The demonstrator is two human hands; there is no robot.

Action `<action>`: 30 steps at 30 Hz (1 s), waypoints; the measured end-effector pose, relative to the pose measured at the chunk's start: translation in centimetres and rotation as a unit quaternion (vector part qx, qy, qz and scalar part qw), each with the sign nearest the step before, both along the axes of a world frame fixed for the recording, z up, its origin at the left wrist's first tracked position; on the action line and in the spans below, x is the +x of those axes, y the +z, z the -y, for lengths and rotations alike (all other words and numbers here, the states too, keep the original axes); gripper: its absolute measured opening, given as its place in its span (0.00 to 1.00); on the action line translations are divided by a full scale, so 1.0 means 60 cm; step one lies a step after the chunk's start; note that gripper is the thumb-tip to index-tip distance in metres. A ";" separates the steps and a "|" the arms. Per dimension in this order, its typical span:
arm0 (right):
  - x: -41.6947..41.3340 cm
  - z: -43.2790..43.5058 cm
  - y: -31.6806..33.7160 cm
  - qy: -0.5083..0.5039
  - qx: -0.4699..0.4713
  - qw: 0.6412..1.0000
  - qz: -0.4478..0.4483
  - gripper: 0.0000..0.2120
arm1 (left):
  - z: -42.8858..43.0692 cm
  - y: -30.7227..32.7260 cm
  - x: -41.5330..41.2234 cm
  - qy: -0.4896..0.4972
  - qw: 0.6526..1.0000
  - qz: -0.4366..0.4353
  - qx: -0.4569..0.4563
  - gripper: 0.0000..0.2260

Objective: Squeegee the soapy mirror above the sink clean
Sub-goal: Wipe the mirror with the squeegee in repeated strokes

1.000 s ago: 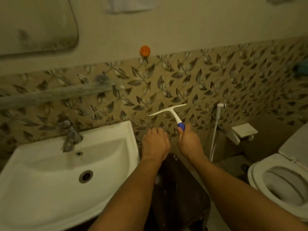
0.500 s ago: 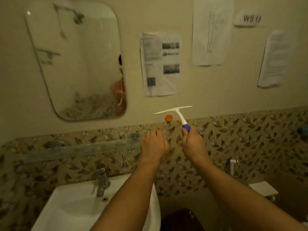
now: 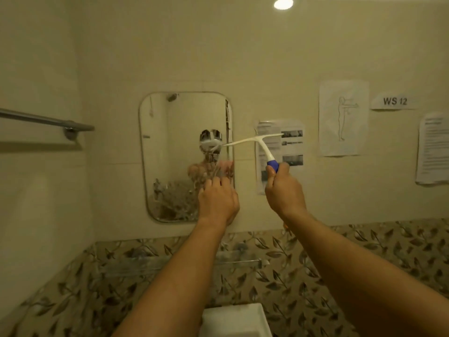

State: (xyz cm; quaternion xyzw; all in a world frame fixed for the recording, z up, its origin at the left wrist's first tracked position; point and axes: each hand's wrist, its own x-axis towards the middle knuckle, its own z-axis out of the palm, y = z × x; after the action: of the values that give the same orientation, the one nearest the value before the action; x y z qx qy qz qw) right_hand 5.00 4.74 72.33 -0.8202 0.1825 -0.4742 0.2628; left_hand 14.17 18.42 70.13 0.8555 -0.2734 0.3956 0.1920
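Gripping white squeegee [image 3: 263,151] by blue handle, right hand [image 3: 283,190]; left hand [image 3: 217,203] relaxed, empty, before mirror [image 3: 170,132] foamy along bottom.

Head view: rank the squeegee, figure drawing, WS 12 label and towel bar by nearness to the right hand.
1. Squeegee: held in the right hand.
2. Figure drawing: on the wall, up and right.
3. WS 12 label: farther right.
4. Towel bar: far left wall.

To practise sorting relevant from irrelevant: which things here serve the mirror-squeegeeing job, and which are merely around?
Job: mirror, squeegee, right hand holding it, left hand.
Merely around: towel rail, figure drawing, WS 12 label.
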 end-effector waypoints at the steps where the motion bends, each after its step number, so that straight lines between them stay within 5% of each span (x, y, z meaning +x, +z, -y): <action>1: 0.005 -0.012 0.015 0.001 -0.004 1.000 0.009 0.17 | -0.013 0.013 0.005 0.000 1.000 0.001 -0.003 0.16; 30: 0.210 -0.112 0.262 0.047 -0.042 0.994 0.090 0.16 | -0.108 0.159 0.194 0.101 0.989 0.022 0.105 0.26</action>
State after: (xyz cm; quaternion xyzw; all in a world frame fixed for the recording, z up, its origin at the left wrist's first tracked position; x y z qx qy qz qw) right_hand 17.60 11.47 88.08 -0.7921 0.0995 -0.5405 0.2658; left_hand 25.80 24.91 79.69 0.8853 -0.2295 0.4009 0.0538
